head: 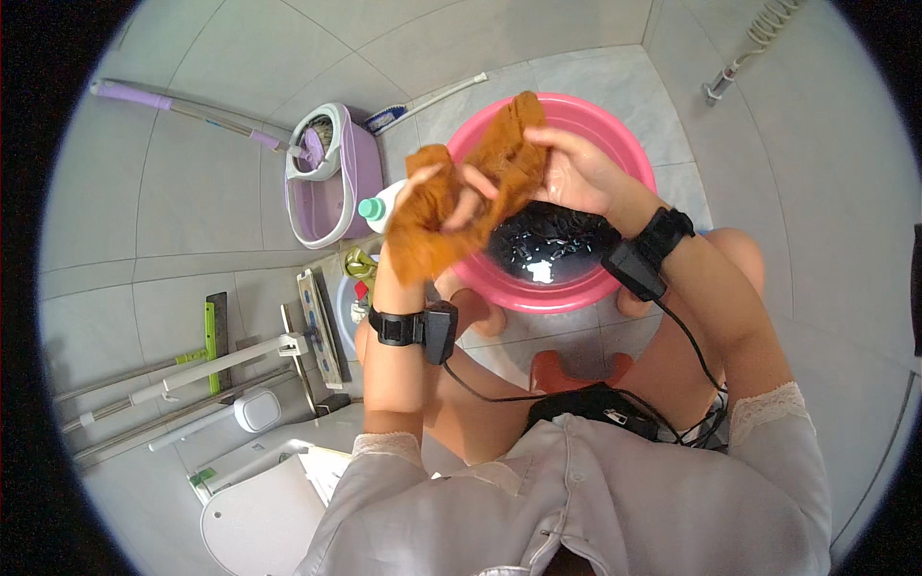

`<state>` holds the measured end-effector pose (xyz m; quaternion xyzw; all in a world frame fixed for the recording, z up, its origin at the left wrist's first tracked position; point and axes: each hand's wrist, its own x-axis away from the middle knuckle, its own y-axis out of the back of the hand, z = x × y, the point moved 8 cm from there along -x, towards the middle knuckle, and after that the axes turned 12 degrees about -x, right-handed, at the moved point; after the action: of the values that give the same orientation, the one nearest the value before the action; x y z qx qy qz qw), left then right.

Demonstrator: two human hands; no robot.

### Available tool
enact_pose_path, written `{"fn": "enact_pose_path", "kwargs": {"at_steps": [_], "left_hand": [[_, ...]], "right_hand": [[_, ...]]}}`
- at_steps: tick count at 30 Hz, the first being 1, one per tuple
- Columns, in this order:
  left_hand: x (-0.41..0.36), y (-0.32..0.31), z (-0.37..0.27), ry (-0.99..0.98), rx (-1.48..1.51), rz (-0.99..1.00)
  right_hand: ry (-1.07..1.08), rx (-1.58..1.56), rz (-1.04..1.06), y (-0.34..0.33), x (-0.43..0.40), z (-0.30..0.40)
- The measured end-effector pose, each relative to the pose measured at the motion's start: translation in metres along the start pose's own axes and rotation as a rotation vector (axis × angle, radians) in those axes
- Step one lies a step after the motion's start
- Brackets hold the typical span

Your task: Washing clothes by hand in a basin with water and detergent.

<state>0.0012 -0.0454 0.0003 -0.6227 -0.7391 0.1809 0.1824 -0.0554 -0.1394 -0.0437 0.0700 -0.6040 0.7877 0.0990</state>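
Both hands hold up an orange-brown cloth [508, 155] above the left part of a pink plastic basin [634, 144]. My left hand [468, 198] is partly wrapped in the cloth, its fingers showing through the folds. On the other side, my right hand [576, 173] grips the cloth's edge between thumb and fingers, and its skin looks wet. Below, dark water in the basin holds black fabric [555, 227] and reflects light. Part of the basin's inside is hidden by the cloth and hands. What kind of garment the cloth is, I cannot tell.
Left of the basin stand a white bottle with a green cap [372, 209] and a lilac mop bucket [364, 173] with a mop. A pale blue basin [346, 309] holds cloths. Squeegees and poles [211, 345] lean by the toilet [263, 518]. A red stool [555, 371] is between my legs.
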Motion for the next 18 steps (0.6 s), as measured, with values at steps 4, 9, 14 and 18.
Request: {"fn": "enact_pose_path", "kwargs": {"at_steps": [4, 9, 14, 18], "left_hand": [[0.008, -0.048, 0.015, 0.241, -0.566, 0.480], [0.029, -0.066, -0.003, 0.091, -0.597, 0.886], [0.003, 0.056, -0.045, -0.185, -0.542, -0.337], [-0.024, 0.040, -0.011, -0.190, -0.782, -0.161]], "right_hand": [[0.017, 0.024, 0.028, -0.004, 0.008, 0.011], [0.124, 0.190, -0.017, -0.005, 0.023, 0.030], [-0.058, 0.241, 0.094, -0.003, 0.017, 0.009], [-0.131, 0.217, 0.128, -0.020, 0.019, -0.004]]}}
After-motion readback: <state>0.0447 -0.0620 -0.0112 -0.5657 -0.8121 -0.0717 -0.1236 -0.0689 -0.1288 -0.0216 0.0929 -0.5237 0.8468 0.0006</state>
